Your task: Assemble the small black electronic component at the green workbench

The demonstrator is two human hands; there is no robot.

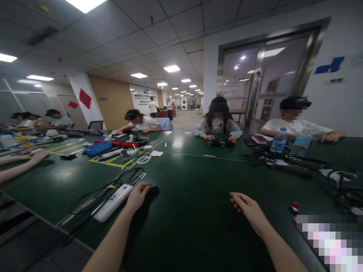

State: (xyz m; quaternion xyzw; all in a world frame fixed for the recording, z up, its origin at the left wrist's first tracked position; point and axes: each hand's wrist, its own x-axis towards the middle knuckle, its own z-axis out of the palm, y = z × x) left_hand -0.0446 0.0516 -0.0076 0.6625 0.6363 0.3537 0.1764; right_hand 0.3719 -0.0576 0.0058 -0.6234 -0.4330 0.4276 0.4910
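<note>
My left hand (137, 195) is closed, its fingertips pinched at a small dark object (153, 192) on the green table (187, 226); what exactly it is cannot be made out. Just left of that hand lies a white power strip (113, 203) marked "2", with black cables (93, 192) beside it. My right hand (244, 206) is held over the right half of the table, its fingers curled and drawn together. Whether anything small is between those fingers is hidden.
Across the table a person's hands rest at black items (217, 143). Bottles (279, 140) and tangled cables stand or lie at the right, near a small red-topped object (295, 206). A blue tray (98, 148) and wires are at the left. Another person's arm reaches in at far left.
</note>
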